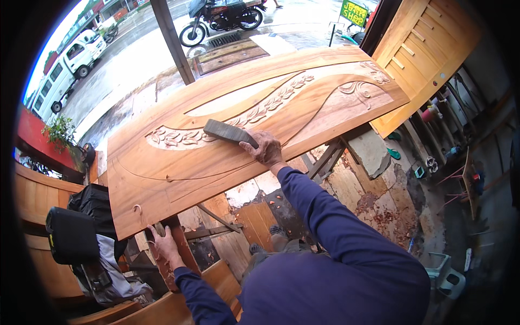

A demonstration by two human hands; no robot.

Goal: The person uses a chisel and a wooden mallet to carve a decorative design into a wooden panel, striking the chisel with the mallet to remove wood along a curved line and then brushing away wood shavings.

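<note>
A large wooden door panel (200, 162) lies across supports in front of me, with a band of carved leaves (260, 112) and scrollwork along its length. My right hand (266, 148) is closed round one end of a long dark grey block (225, 131), perhaps a sanding block. Its other end lies over the carved band near the panel's middle. Just below the panel's near left corner, my left hand (167, 248) has its fingers bent round a small brownish piece, whose kind I cannot make out, at the top of a reddish-brown upright board (187, 246).
Another, yellowish wooden door (414, 59) leans at the right. A black padded case (70, 235) stands at the left. Wooden trestle legs (216, 232) are under the panel; chips litter the floor. A pale plastic stool (447, 279) is at lower right, a motorcycle (219, 19) beyond.
</note>
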